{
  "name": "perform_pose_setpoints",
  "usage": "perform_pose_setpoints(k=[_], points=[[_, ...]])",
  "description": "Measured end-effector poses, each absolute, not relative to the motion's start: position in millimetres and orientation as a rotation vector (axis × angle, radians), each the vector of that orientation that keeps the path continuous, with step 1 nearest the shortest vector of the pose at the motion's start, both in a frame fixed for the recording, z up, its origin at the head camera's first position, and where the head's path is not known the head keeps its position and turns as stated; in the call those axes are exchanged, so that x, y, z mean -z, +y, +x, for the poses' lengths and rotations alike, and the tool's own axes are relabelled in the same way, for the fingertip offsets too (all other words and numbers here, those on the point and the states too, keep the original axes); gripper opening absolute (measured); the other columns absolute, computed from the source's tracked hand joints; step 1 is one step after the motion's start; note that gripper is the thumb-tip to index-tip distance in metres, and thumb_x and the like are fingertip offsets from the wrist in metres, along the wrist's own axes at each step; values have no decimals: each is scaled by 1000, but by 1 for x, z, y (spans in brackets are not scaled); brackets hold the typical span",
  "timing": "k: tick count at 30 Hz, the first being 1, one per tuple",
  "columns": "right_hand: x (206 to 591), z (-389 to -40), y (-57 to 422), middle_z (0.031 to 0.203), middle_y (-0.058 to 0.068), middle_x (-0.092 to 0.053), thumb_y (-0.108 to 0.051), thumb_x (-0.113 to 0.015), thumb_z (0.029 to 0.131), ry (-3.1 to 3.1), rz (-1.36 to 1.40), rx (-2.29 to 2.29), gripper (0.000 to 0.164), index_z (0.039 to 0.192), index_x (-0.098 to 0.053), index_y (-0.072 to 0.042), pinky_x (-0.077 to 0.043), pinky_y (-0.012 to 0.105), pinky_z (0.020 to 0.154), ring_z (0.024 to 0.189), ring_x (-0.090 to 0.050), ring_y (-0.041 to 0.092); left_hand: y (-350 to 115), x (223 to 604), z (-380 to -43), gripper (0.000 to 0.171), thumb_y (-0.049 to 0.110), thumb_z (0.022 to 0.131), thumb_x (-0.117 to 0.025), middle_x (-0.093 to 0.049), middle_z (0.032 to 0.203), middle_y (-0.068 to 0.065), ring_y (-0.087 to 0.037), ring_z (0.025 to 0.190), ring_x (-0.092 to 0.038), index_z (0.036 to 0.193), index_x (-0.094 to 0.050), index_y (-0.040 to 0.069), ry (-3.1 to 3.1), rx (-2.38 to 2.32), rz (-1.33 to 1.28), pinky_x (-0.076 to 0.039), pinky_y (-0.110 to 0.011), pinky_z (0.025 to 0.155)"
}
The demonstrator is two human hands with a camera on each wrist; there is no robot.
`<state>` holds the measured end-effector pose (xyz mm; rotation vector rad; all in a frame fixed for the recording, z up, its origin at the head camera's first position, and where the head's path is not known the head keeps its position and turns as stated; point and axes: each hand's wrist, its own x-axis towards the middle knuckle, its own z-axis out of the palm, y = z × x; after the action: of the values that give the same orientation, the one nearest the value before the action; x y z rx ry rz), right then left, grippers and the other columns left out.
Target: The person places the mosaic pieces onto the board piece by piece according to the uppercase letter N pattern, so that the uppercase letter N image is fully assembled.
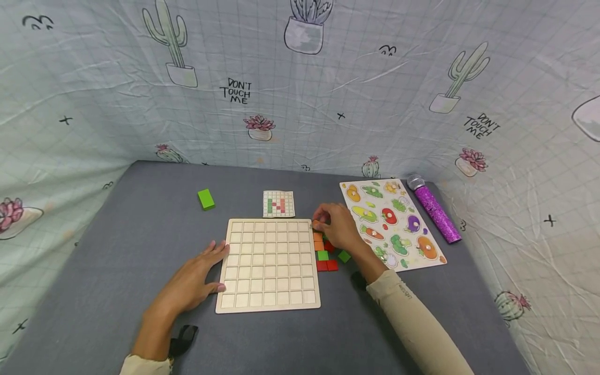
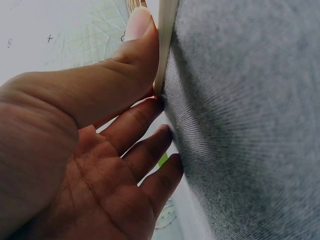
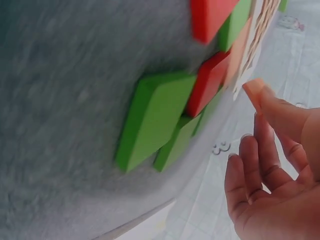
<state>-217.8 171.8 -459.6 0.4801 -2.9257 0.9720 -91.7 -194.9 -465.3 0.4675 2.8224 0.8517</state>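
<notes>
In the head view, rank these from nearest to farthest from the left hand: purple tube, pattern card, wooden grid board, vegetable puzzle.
1. Wooden grid board: touching the left hand, on its right.
2. Pattern card: just beyond the board's far edge.
3. Vegetable puzzle: right side.
4. Purple tube: far right, past the puzzle.

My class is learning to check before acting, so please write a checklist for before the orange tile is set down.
1. Board steadied: ok, the left hand touches its left edge.
2. Orange tile gripped: ok, the right hand pinches it.
3. Pattern card uncovered: ok, it lies beyond the board.
4. Tiles together: not ok, one green tile lies apart, left of the card.
5. Enough tiles for the pattern: cannot tell, the right hand hides part of the pile.
</notes>
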Motion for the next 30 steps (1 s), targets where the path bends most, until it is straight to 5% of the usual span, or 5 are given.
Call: perform_pose_setpoints(k=[30], points=[[461, -190, 117, 77, -2, -72, -13, -89, 88, -2996, 667, -1113, 14, 90, -75, -16, -51, 28, 65, 70, -63, 10, -193, 467, -89, 93, 7, 81, -90, -38, 170, -18, -47, 159, -31, 162, -44, 4, 2831, -854, 439, -35, -71, 119]])
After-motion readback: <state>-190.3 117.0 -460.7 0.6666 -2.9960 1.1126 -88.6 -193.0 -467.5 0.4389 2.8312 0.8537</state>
